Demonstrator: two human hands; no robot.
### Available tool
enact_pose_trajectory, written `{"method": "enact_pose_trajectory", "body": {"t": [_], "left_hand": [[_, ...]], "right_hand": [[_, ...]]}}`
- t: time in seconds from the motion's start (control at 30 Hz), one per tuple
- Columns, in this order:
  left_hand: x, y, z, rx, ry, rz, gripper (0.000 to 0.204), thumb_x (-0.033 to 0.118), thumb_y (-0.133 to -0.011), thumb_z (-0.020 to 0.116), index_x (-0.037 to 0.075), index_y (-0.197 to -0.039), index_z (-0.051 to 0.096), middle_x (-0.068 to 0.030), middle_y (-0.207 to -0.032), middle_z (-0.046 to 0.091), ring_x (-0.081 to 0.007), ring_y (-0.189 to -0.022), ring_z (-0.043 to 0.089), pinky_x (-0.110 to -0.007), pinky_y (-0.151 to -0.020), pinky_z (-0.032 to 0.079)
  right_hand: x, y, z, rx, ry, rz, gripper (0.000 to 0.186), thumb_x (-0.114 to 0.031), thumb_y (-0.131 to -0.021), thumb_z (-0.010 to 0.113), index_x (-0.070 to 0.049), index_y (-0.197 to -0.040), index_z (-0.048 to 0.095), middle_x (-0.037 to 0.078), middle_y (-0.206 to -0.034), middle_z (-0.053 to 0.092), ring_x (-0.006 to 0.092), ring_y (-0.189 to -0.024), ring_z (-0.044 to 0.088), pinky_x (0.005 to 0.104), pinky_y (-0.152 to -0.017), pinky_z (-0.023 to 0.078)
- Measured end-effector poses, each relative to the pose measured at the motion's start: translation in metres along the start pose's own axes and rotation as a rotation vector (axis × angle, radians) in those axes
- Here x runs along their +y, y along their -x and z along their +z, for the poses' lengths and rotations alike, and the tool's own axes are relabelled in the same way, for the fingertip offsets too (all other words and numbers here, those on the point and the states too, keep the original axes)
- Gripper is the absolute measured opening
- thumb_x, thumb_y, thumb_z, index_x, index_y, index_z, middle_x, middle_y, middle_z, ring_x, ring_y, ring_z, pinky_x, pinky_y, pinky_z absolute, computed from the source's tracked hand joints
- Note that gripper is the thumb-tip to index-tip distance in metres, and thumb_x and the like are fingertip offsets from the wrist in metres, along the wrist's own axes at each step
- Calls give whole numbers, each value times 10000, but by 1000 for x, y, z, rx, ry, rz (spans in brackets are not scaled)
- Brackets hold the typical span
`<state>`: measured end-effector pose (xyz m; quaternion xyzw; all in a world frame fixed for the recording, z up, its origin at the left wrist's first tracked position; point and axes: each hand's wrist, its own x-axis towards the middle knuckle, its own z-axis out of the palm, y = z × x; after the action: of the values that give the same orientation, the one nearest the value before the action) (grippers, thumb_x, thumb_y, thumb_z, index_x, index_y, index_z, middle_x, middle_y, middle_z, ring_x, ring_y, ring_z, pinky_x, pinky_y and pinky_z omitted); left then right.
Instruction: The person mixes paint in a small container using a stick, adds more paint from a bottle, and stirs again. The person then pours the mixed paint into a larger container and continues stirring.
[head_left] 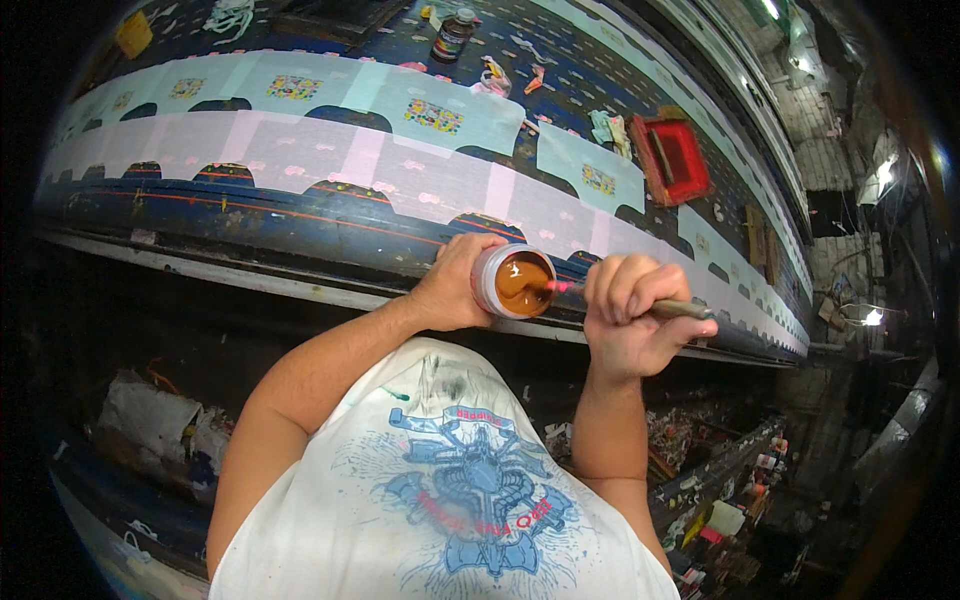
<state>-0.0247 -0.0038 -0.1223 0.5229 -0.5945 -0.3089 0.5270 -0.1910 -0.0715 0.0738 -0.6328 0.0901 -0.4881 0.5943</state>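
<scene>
My left hand [452, 287] is closed round the side of a clear plastic jar [484, 284], tilted so that its mouth faces me. Orange-brown paint [517, 284] fills the inside, with a swirl on its surface. In my right hand [632, 312] is a stirring stick [688, 309], gripped in a fist with its handle end sticking out to the right. Pink smears mark the stick near the jar, and its far end dips into the paint. Both hands are at the near edge of a long blue table [400, 225].
Pale pink and mint cut fabric panels [375, 155] with printed patches lie along the table. Farther back stand a dark bottle [453, 36] and a red-lined frame [684, 158], among crumpled cloths [492, 78]. Cluttered containers [722, 520] lie low at the right.
</scene>
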Motion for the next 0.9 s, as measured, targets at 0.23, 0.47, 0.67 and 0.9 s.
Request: {"method": "enact_pose_trajectory", "body": {"t": [0.23, 0.47, 0.67, 0.9], "left_hand": [[0, 1, 1, -6, -23, 1, 1079, 149, -568, 1014, 120, -1511, 491, -144, -1441, 595, -406, -1390, 544, -527, -1199, 406], [-1, 0, 1, -4, -25, 13, 1073, 153, -568, 1014, 114, -1507, 498, -148, -1438, 600, -409, -1387, 546, -525, -1197, 407], [1, 1, 0, 12, -11, 11, 1064, 165, -580, 1029, 113, -1506, 507, -149, -1444, 602, -408, -1379, 549, -523, -1187, 412], [2, 0, -1, 10, -22, 18, 1063, 170, -579, 1033, 112, -1503, 511, -150, -1433, 610, -403, -1374, 554, -521, -1174, 421]], "right_hand": [[10, 7, 5, -193, -122, 113, 782, -811, -1085, 357, -76, -853, 486, 29, -708, 443, 174, -595, 398, 363, -563, 359], [26, 9, 24, -9, -102, -87, 779, -816, -1075, 396, -77, -845, 481, 20, -706, 436, 179, -590, 390, 365, -569, 351], [5, -6, -12, -135, -74, 17, 789, -828, -1074, 391, -83, -830, 481, 29, -700, 450, 182, -582, 388, 368, -558, 341], [9, 2, -8, -203, -162, 142, 791, -831, -1067, 398, -82, -826, 478, 24, -704, 445, 181, -590, 391, 371, -575, 359]]}}
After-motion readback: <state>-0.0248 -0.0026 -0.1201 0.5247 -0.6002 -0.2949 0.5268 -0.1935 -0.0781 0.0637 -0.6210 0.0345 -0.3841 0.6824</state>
